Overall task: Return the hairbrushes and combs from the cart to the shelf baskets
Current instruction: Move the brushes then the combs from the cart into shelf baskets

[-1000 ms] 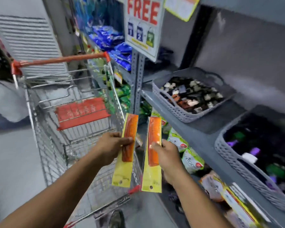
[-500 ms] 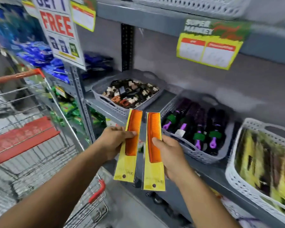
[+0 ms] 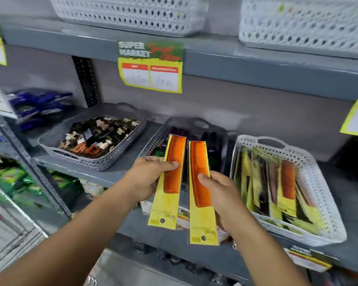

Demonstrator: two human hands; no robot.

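Note:
My left hand (image 3: 147, 178) grips an orange comb on a yellow card (image 3: 171, 182), held upright. Beside it my right hand (image 3: 219, 195) grips a second orange comb on a yellow card (image 3: 201, 188). Both combs hang in front of the grey basket of hairbrushes (image 3: 194, 124), whose brushes they largely hide. To the right on the same shelf a white basket (image 3: 318, 182) holds several packaged combs on yellow cards. The cart (image 3: 6, 240) shows only as blurred wire at the lower left.
A grey basket of hair clips (image 3: 91, 162) stands left of the brush basket. Two white baskets (image 3: 132, 15) sit on the shelf above, with a yellow price tag (image 3: 151, 69) hanging from its edge. Packaged goods fill the lower shelves.
The view has swung right from the cart to the shelf. Both hands, still holding their combs, have come in front of the brush basket, and the white comb basket is in full view.

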